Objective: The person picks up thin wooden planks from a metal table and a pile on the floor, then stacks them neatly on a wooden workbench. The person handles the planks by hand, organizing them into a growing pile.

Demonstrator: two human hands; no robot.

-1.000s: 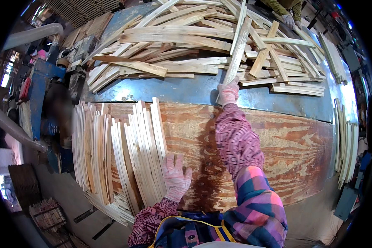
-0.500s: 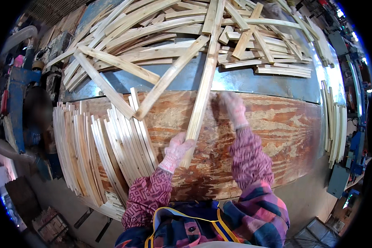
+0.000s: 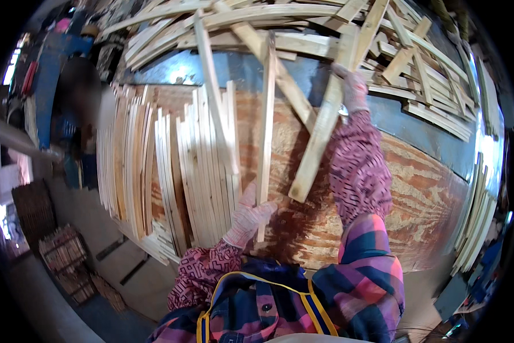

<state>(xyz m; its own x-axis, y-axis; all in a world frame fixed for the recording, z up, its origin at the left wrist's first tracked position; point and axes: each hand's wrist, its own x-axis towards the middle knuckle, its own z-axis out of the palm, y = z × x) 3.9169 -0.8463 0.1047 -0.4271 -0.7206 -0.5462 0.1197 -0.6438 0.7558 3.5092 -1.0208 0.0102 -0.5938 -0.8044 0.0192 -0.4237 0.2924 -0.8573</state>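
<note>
My left hand (image 3: 250, 216), in a pale pink glove, is closed round the near end of a narrow wooden slat (image 3: 266, 120), which points away from me over the plywood board. Farther off and to the right, my right hand (image 3: 353, 90), also gloved, grips a wider wooden slat (image 3: 317, 146) by its upper part. That slat's near end hangs over the board. Another slat (image 3: 294, 91) slants behind the two. A further slat (image 3: 212, 86) leans across to the left, above a row of slats (image 3: 202, 166) lying side by side.
A jumbled pile of wooden slats (image 3: 303, 43) covers the far side of the blue-grey metal table (image 3: 397, 108). The plywood board (image 3: 405, 200) lies nearer me. More slats (image 3: 134, 154) line its left end, others (image 3: 477, 208) the right. A blue machine (image 3: 54, 80) stands at left.
The view has shifted. My right hand has reached farther out and taken hold of a slat. My left hand still grips a slat, now narrower side up and pointing straighter away.
</note>
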